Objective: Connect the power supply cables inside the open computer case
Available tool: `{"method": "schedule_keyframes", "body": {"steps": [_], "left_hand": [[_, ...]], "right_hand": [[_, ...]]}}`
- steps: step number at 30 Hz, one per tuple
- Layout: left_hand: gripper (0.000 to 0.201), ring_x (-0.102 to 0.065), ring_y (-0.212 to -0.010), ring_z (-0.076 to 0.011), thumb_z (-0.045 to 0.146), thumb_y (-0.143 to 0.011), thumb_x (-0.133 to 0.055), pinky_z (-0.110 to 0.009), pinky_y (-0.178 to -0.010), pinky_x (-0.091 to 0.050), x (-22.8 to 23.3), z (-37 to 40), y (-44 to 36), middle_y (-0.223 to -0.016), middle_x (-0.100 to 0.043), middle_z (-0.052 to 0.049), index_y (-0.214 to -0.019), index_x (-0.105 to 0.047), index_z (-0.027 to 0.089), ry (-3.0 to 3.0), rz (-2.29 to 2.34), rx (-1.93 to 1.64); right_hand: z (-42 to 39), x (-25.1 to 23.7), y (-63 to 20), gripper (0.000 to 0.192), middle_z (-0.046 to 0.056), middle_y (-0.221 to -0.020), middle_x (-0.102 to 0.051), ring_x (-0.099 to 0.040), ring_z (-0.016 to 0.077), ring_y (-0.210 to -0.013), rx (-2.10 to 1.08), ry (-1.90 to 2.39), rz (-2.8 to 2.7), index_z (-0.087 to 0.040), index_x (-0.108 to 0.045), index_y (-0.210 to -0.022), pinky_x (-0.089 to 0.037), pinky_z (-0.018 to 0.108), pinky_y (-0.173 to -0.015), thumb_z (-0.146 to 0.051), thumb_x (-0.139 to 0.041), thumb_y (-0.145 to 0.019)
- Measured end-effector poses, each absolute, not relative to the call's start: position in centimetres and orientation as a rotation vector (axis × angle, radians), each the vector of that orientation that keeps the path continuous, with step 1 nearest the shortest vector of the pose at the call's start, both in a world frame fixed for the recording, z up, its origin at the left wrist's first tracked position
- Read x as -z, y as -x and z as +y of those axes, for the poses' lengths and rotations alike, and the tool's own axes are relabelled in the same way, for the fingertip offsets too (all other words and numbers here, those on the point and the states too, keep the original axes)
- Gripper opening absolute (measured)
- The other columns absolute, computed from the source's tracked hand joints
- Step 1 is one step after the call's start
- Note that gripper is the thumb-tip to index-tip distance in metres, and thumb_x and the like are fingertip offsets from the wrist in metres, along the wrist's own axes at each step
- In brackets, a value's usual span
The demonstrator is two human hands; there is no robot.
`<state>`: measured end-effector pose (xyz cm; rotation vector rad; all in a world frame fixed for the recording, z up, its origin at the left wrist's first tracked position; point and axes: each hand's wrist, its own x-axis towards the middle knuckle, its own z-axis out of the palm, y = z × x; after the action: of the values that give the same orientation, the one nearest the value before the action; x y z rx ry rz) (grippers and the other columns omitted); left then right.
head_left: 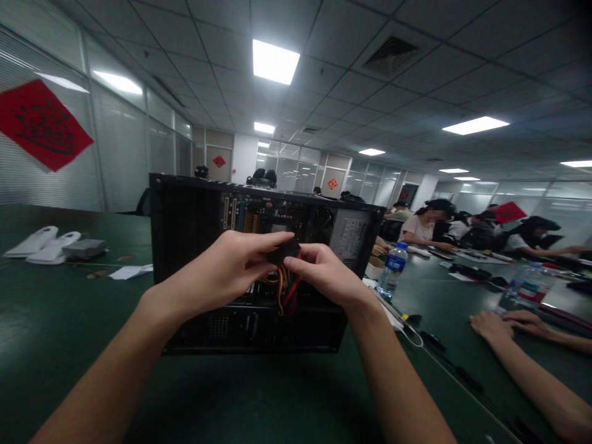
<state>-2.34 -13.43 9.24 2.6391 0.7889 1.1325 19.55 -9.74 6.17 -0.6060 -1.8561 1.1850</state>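
Note:
An open black computer case (185, 222) lies on its side on the dark green table (55, 333) in front of me. My left hand (226, 268) and my right hand (326, 271) meet over its opening. Both pinch a black power connector (283, 251) from which red, yellow and black wires (285, 293) hang down into the case. The case's rear panel with ports, a fan grille (322, 223) and the power supply label (350, 238) faces up and away. The wires' lower ends are hidden inside the case.
A water bottle (392, 269) stands right of the case, with cables (411, 327) beside it. A neighbour's hands and forearm (509, 327) rest on the table at right. White devices and a grey box (83, 248) sit far left. Several people sit further down the table.

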Motion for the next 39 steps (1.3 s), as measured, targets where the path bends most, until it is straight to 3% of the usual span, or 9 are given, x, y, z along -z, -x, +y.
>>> {"method": "schedule_keyframes", "body": {"steps": [8, 15, 20, 26, 33, 39], "left_hand": [[0.054, -0.072, -0.102, -0.0208, 0.020, -0.089, -0.066, -0.034, -0.090, -0.061, -9.6, -13.5, 2.4, -0.119, -0.074, -0.007, -0.142, -0.057, 0.021, -2.651, 0.800, -1.130], [0.062, -0.070, -0.110, -0.0237, 0.032, -0.085, -0.076, -0.038, -0.100, -0.056, -9.0, -11.9, 3.2, -0.133, -0.067, -0.008, -0.143, -0.055, 0.027, -2.800, 0.772, -1.161], [0.070, -0.065, -0.119, -0.0267, 0.039, -0.080, -0.080, -0.041, -0.106, -0.051, -8.9, -11.0, 3.7, -0.134, -0.066, -0.010, -0.143, -0.055, 0.027, -2.898, 0.777, -1.135], [0.065, -0.063, -0.122, -0.0269, 0.041, -0.080, -0.079, -0.038, -0.103, -0.052, -8.9, -10.7, 3.6, -0.135, -0.064, -0.011, -0.140, -0.058, 0.026, -2.924, 0.710, -1.064], [0.068, -0.062, -0.124, -0.0256, 0.040, -0.084, -0.076, -0.036, -0.103, -0.051, -8.8, -10.8, 3.4, -0.140, -0.060, -0.009, -0.146, -0.050, 0.032, -2.956, 0.685, -1.003], [0.062, -0.061, -0.124, -0.0256, 0.044, -0.086, -0.073, -0.037, -0.104, -0.050, -8.7, -10.8, 3.1, -0.139, -0.061, -0.010, -0.143, -0.055, 0.029, -2.963, 0.672, -0.958]], "right_hand": [[-8.9, -5.2, -19.4, 0.038, 0.004, -0.079, -0.070, -0.063, 0.0138, -0.070, -1.287, 0.582, -1.821, -0.013, -0.070, -0.087, -0.051, 0.026, -0.067, -0.048, -0.080, -0.080], [-8.8, -5.1, -19.0, 0.038, 0.001, -0.067, -0.068, -0.062, 0.0108, -0.058, -1.451, 0.477, -1.784, -0.013, -0.069, -0.082, -0.050, 0.022, -0.057, -0.047, -0.084, -0.075], [-8.6, -4.8, -19.5, 0.035, 0.003, -0.072, -0.070, -0.064, 0.0122, -0.062, -1.370, 0.498, -1.877, -0.013, -0.072, -0.083, -0.052, 0.024, -0.061, -0.046, -0.081, -0.079], [-8.7, -4.8, -19.7, 0.034, 0.004, -0.075, -0.071, -0.062, 0.0133, -0.065, -1.256, 0.541, -1.944, -0.013, -0.073, -0.081, -0.050, 0.026, -0.065, -0.046, -0.080, -0.080], [-8.8, -5.0, -19.7, 0.035, 0.002, -0.075, -0.070, -0.060, 0.0126, -0.065, -1.277, 0.565, -1.947, -0.013, -0.075, -0.082, -0.047, 0.025, -0.065, -0.047, -0.082, -0.077], [-9.3, -5.4, -20.0, 0.036, 0.002, -0.075, -0.068, -0.059, 0.0120, -0.065, -1.298, 0.591, -1.956, -0.012, -0.074, -0.082, -0.046, 0.025, -0.065, -0.046, -0.083, -0.076]]}}
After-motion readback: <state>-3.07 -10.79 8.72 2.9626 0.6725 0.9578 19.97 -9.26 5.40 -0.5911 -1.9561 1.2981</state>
